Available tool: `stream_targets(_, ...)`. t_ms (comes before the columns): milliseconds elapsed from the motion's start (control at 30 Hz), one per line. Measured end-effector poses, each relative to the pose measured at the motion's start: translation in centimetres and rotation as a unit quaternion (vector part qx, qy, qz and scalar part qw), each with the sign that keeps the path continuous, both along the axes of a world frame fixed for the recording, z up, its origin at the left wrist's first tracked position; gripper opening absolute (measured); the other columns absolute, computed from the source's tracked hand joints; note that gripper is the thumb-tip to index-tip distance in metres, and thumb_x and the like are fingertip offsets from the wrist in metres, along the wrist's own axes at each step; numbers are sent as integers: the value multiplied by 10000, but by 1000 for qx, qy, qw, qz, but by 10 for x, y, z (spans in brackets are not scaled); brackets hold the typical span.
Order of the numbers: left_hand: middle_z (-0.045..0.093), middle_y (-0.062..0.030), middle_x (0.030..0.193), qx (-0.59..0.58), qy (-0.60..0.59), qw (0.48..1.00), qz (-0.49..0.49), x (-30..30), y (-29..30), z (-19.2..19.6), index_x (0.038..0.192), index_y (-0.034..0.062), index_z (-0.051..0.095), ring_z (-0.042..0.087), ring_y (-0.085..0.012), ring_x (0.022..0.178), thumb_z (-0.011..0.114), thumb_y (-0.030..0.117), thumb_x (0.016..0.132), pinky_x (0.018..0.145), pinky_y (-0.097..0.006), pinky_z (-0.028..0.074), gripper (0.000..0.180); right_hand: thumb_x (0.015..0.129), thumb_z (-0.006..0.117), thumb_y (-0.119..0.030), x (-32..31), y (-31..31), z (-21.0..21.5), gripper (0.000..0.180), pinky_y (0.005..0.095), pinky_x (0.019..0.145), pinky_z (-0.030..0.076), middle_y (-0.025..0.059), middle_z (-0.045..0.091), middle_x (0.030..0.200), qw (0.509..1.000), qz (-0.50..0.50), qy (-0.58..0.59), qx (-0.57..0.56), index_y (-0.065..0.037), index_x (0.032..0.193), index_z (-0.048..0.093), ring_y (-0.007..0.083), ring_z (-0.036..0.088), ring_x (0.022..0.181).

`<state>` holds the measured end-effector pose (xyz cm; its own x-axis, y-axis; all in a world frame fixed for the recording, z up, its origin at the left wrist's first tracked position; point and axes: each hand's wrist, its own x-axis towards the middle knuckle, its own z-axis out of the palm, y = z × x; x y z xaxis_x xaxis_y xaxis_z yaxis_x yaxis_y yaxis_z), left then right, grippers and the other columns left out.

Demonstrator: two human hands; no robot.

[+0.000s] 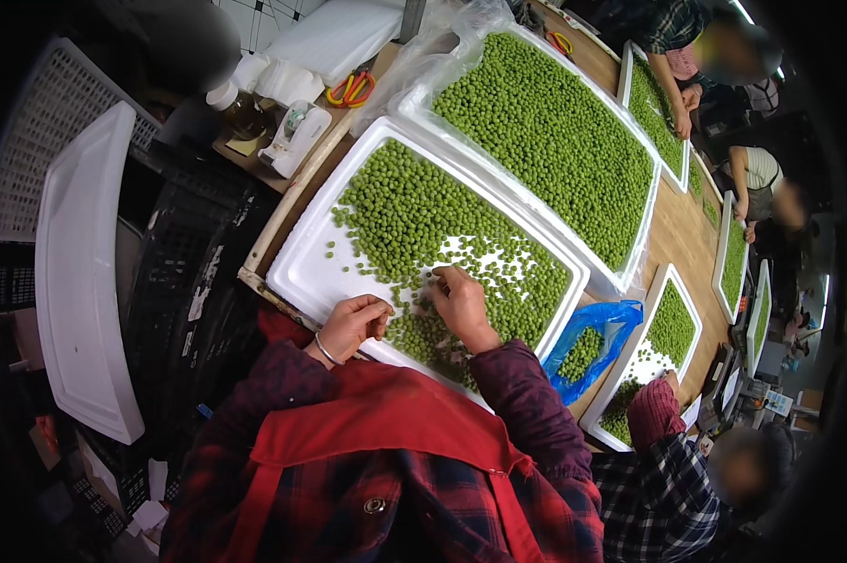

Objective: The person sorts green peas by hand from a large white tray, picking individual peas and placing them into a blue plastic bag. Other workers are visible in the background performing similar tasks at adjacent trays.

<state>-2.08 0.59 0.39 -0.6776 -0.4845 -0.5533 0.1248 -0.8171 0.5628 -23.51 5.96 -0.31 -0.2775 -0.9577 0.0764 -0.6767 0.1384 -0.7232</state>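
Observation:
Green peas (400, 202) lie loose in a shallow white foam tray (301, 265) in front of me, thickest at its far side and along its right. My left hand (353, 326), with a bangle at the wrist, hovers over the tray's near left edge. Its fingers are curled together; whatever they hold is hidden. My right hand (463, 308) is over the peas in the middle, thumb and forefinger bent in a pinch. I cannot make out what is between them. Bare white tray bottom shows around both hands.
Beyond stands a larger tray heaped with peas (555, 141). A blue plastic bag (611, 342) with peas sits at the right. Scissors (351, 89) and a tape dispenser (295, 139) lie back left. Co-workers' hands (683, 113) work at other trays. Black crates (184, 272) stand left.

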Motion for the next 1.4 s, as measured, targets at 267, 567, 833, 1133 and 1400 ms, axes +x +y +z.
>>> stream_targets(267, 549, -15, 729, -4, 1, 1000, -2, -1, 0, 0, 899, 0, 598, 517, -101, 611, 536, 143, 913, 570, -222, 420, 157, 731, 615, -77, -3, -3, 3, 169, 386, 576, 491, 112, 580, 845, 993, 21, 108, 39, -57, 898, 639, 297, 603, 646)
stream_targets(567, 548, -16, 726, -1, -3, 1000, 0, -2, 1, -1, 905, -4, 598, 521, -107, 610, 535, 144, 914, 570, -223, 422, 161, 723, 640, -105, -1, -3, 12, 212, 413, 582, 501, 129, 586, 862, 996, 83, 36, -12, -61, 930, 637, 334, 600, 640)
stream_targets(833, 549, -15, 730, -15, -6, 1000, -2, -1, 0, -2, 906, -1, 599, 519, -99, 611, 537, 146, 912, 567, -222, 422, 160, 672, 622, -75, 7, -16, 5, 255, 451, 603, 488, 174, 569, 848, 990, 95, 81, 66, -32, 920, 584, 376, 588, 673)
stream_targets(1133, 541, -23, 748, -2, -16, 1000, -6, -2, 0, 0, 897, 8, 589, 518, -119, 610, 530, 146, 914, 566, -232, 407, 151, 647, 696, -175, 12, -26, 14, 290, 453, 615, 489, 204, 581, 819, 982, 86, 111, 129, 0, 828, 554, 379, 598, 689)
stream_targets(1400, 549, -10, 725, 6, -6, 1000, -1, -1, -1, 1, 905, -1, 601, 519, -101, 607, 536, 145, 913, 566, -219, 415, 160, 657, 714, -225, 16, -31, 9, 314, 455, 608, 492, 224, 606, 745, 973, 95, 115, 174, 9, 797, 560, 385, 610, 669)
